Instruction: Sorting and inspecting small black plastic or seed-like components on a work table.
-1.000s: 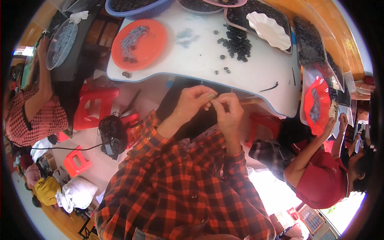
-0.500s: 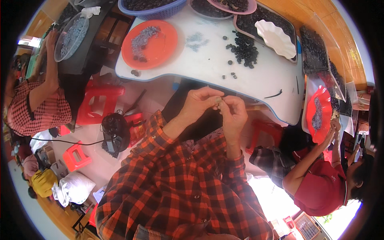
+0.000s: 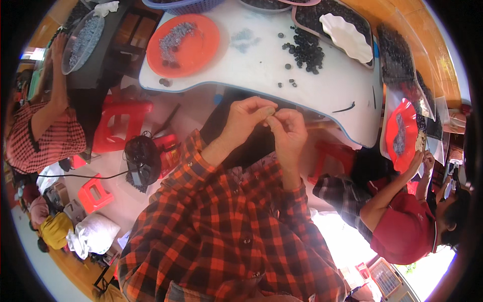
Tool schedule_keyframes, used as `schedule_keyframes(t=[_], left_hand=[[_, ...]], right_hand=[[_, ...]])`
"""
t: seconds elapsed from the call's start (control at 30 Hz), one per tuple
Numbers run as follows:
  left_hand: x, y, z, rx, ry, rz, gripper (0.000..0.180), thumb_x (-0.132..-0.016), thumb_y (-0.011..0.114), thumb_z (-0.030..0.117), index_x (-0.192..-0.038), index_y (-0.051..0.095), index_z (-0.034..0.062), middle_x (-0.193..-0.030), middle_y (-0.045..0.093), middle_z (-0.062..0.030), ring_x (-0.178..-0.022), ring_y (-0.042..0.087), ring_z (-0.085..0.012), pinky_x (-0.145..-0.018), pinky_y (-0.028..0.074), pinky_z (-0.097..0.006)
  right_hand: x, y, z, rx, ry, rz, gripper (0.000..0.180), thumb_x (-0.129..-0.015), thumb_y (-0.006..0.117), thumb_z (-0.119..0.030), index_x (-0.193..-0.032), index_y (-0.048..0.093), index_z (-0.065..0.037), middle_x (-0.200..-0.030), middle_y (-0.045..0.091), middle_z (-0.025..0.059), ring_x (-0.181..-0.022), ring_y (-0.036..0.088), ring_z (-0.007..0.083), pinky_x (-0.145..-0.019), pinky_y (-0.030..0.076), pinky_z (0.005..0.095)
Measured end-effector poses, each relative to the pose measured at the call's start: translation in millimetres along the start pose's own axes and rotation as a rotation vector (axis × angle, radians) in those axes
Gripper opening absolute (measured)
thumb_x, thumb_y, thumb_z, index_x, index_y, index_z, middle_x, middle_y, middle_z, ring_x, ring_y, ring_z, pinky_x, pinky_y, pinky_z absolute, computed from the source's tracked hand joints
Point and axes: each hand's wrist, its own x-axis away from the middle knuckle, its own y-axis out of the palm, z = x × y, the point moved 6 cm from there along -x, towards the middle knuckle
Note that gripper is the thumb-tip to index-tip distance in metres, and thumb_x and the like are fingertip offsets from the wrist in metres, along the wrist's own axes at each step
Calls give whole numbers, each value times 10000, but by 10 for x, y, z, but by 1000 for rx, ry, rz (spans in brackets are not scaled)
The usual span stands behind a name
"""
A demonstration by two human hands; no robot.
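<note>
Just off the near edge of the white table (image 3: 251, 65), my left hand (image 3: 245, 122) and my right hand (image 3: 289, 135) meet at the fingertips. Both are closed in a pinch around something small, mostly hidden by thumbs and fingers; its kind cannot be made out. On the tabletop beyond lies a loose pile of small black round parts (image 3: 308, 53), with several strays nearer the edge. To the left, an orange-red plate (image 3: 201, 50) holds small grey-blue bits and a few dark round pieces. Two thin black strips (image 3: 344, 107) lie near the right edge.
A white scalloped dish (image 3: 344, 38) rests on a tray of black parts (image 3: 307, 15). A blue basket (image 3: 186, 6) stands at the back. Co-workers sit left (image 3: 48, 121) and right (image 3: 402, 226), the right one beside a red wavy dish (image 3: 405, 113). Red stools (image 3: 95, 194) stand on the floor.
The view has shifted slightly, so the table contents sit a little higher and further left. My hands stay together, fingertips still pinching; the right fingers have curled closer to the left thumb.
</note>
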Motion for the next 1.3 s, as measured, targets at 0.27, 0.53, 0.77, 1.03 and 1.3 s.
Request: schedule_keyframes(t=[0.27,0.53,0.77,1.03,1.3], left_hand=[[11,-19,-55,115,-117,12,157,-906,654,118,-1007,691,5,-770,651,-17,-640,574,-70,-557,467,-189],[-14,-63,-44,112,-159,-33,173,-893,675,145,-986,700,0,-762,657,-28,-604,565,-71,-525,471,-205],[-14,-70,-31,122,-201,-21,143,-882,687,132,-951,713,9,-760,662,-33,-595,569,-67,-520,473,-210],[-3,-79,-99,221,-267,28,133,-880,687,124,-933,708,3,-754,661,-28,-576,570,-71,-509,470,-209],[4,-94,-136,189,-274,65,146,-875,696,132,-932,700,-2,-737,651,-28,-560,561,-70,-481,452,-201]], right_hand=[[-14,21,-120,110,-109,55,191,-809,702,74,-879,539,1,-857,596,67,-707,630,118,-622,531,228],[5,50,-264,551,-336,81,202,-769,759,27,-824,569,-15,-841,616,83,-665,603,118,-572,507,240],[-21,9,-197,450,-286,23,190,-785,742,22,-835,564,-21,-850,612,74,-672,591,111,-578,494,236],[-37,-23,-123,398,-254,-34,187,-800,715,33,-877,554,-23,-865,607,70,-681,590,105,-594,495,235],[-11,96,-246,553,-446,-27,192,-797,687,69,-900,547,-12,-880,603,98,-667,609,158,-548,501,249]])
